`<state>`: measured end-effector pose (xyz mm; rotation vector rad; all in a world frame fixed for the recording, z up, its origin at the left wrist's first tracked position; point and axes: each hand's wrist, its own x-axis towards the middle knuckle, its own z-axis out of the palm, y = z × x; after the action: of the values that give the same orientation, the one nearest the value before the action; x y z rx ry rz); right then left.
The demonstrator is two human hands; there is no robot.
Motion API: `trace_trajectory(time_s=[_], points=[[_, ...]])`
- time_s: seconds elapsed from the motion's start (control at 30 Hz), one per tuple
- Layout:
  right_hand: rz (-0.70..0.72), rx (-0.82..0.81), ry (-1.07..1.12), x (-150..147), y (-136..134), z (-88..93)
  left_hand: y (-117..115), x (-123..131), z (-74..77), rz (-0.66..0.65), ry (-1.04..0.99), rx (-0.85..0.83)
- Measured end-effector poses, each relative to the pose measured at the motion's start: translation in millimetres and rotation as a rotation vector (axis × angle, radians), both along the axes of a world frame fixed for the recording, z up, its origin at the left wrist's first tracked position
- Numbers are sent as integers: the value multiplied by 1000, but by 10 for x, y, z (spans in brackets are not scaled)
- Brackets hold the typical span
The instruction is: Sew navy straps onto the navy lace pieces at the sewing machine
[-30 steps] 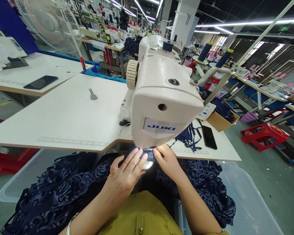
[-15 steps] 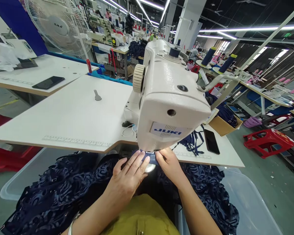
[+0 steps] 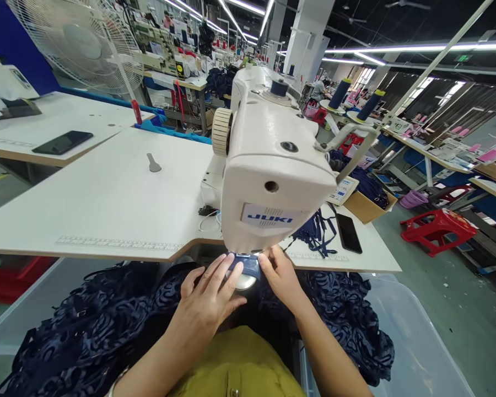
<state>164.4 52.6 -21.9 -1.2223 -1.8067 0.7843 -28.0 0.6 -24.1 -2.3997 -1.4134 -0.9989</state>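
Observation:
A white sewing machine stands in the middle with its head towards me. Beneath its head, a small navy fabric piece lies over the rounded metal end of the bed. My left hand rests on the left part of this piece, fingers stretched out and slightly spread. On the other side, my right hand pinches the right edge between thumb and fingers. The needle area is hidden by the machine head. Bunches of patterned navy fabric hang below both forearms.
A white table extends left, bearing a flat grey metal piece. To the right are navy straps, a black phone and a cardboard box. Clear plastic bins flank my lap. A fan stands back left.
My left hand's fingers have slid back and spread a little, baring more of the navy fabric piece. The right hand keeps its pinch. The whole view has shifted slightly.

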Motion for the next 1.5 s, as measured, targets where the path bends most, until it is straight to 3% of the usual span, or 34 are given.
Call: trace_trajectory(time_s=[0.1,0.3,0.43,0.57,0.67,0.77,0.87,0.9,0.97,1.07,1.23,1.33,1.5], points=[[1,-20,28,87,-4,-115,-3,20,12,5,8,7],[84,41,-300,356,-12,-348,38,66,36,-5,57,69],[55,-125,-138,570,-46,-427,52,90,50,1,79,88],[-67,-205,-58,700,-153,-206,24,40,54,-20,32,60],[46,-171,-68,617,-245,128,13,-115,45,-46,-113,42],[150,-76,-110,350,-248,374,44,-327,44,138,-237,139],[101,158,-313,15,-163,413,81,-454,69,314,-197,237],[74,231,-402,-81,-135,390,84,-455,79,274,-148,251],[20,320,-521,-218,-101,325,77,-394,95,54,6,225],[-69,246,-434,-277,-109,232,55,-213,82,-227,199,121],[-119,-155,13,-180,-107,150,54,-39,16,-219,110,61],[-106,-180,105,-137,-41,137,54,-46,6,-193,83,42],[-95,-141,63,-152,36,148,38,-60,20,-133,60,38]])
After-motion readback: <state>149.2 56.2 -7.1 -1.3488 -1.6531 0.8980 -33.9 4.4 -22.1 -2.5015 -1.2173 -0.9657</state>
